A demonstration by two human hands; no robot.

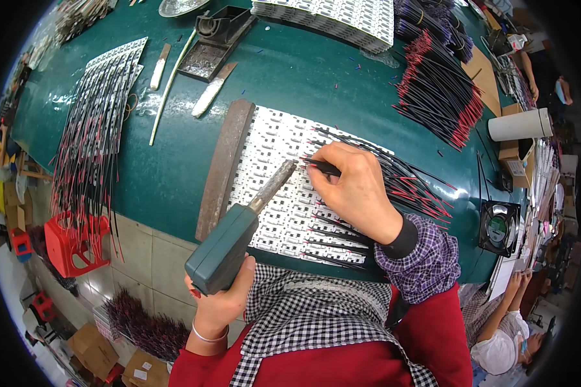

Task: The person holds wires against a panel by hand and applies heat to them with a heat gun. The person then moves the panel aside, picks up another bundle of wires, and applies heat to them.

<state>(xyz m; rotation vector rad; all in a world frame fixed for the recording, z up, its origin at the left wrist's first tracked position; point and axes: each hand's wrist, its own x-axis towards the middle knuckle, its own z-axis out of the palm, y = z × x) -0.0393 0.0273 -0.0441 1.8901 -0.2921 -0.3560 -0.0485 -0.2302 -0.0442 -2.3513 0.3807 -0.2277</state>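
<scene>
My left hand (223,300) is wrapped round the grip of a dark green soldering gun (226,248). Its metal tip points up and right, close to the fingertips of my right hand (352,177). That hand pinches black wires (323,167) with red ends against a white sheet of small circuit boards (274,155). More wires (342,238) lie along the sheet's right part, their ends on the boards. A flat brown metal bar (223,171) lies along the sheet's left edge. Whether the tip touches a wire is too small to tell.
A wired board sheet (97,109) overhangs the table's left edge. Behind are brushes (213,91), a black tray (213,51) and stacked board sheets (329,19). Wire bundles (439,90), a white cylinder (519,124) and a fan (499,227) stand right. Another person (507,342) sits at lower right.
</scene>
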